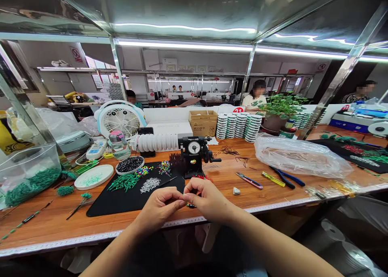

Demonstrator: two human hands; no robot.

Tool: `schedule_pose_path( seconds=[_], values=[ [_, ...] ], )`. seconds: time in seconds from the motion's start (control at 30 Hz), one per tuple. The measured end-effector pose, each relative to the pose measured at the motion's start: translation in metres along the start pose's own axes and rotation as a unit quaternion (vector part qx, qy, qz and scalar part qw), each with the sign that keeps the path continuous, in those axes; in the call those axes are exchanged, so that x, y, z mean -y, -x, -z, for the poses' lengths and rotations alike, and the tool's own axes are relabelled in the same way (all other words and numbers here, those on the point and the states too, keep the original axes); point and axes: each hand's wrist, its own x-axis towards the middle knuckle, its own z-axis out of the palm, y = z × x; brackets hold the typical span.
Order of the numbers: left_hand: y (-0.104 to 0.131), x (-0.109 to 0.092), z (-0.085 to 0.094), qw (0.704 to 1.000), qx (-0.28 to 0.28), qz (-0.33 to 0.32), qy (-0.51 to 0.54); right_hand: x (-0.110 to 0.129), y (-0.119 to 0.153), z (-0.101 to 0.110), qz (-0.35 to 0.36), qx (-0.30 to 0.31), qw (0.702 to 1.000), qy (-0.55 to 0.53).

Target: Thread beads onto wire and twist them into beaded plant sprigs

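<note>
My left hand [159,207] and my right hand [209,198] meet at the fingertips over the table's front edge. Both pinch, and whatever sits between the fingers is too small and hidden to name. A small dark bead-like piece [191,206] shows just beneath my right fingers. Left of the hands lies a black mat [127,202] bearing green tube-like pieces [124,182], clear beads [150,185] and multicoloured beads [164,168]. A thin dark tool [167,181] rests there too. Beyond the hands stands a black hand-cranked winder [192,158] with white discs [157,142] on its shaft.
Black beads fill a white bowl [130,165]; a white dish [93,177] holds green pieces. Right are scissors [249,180], a yellow screwdriver [273,179], blue-handled pliers [287,177] and a plastic bag [303,156]. Stacked spools [239,126] and a fan [121,121] stand behind. Other people sit farther back.
</note>
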Motion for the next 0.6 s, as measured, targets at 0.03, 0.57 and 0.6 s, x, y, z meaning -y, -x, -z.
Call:
schedule_pose_path(
  seconds=[0.03, 0.57, 0.6],
  values=[
    [0.0, -0.003, 0.002, 1.0, 0.003, -0.007, -0.011, 0.001, 0.002, 0.0, 0.017, -0.012, 1.0, 0.006],
    [0.03, -0.043, 0.014, 0.996, 0.08, 0.046, -0.004, 0.022, 0.033, -0.015, 0.089, -0.005, 0.996, -0.031],
    [0.031, -0.042, 0.015, 0.995, 0.085, 0.05, 0.002, 0.022, 0.033, -0.016, 0.086, -0.001, 0.996, -0.032]
  ],
)
